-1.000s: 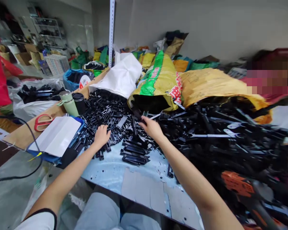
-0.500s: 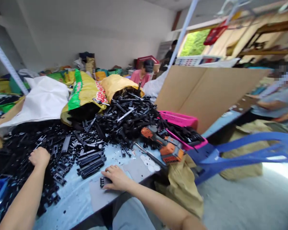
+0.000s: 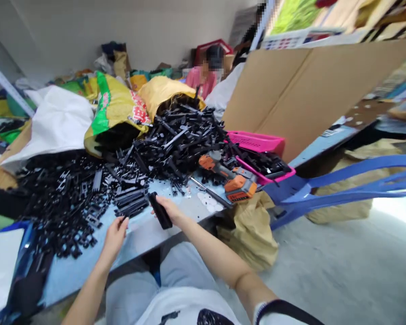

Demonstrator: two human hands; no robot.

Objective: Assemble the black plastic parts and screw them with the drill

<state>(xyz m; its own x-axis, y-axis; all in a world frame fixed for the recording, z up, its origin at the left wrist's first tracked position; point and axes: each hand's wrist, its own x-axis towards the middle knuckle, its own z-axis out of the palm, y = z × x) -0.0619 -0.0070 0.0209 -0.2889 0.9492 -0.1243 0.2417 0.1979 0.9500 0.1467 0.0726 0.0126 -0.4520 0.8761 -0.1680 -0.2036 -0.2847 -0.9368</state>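
Observation:
My right hand [image 3: 169, 208] grips a long black plastic part [image 3: 160, 211], tilted above the front edge of the table. Closed in a pinch, my left hand [image 3: 116, 234] is just to its left, with a small dark piece [image 3: 123, 219] at the fingertips, too small to name. Beyond both hands lies a row of long black plastic parts [image 3: 131, 204]. Small black plastic pieces [image 3: 77, 203] are heaped across the left of the table, and longer black pieces [image 3: 179, 140] spill from a yellow sack [image 3: 165, 88].
An orange and grey cordless drill [image 3: 237, 180] lies right of the hands, near a screwdriver-like rod [image 3: 213, 193] and a pink basket [image 3: 257, 141]. A blue plastic chair [image 3: 304, 198] stands at the right. A person in pink [image 3: 203, 79] sits behind the heap.
My left hand has come from the small-piece heap toward my right hand, with a small piece in its fingers. My right hand has lifted a long black part off the table. The view has tilted down.

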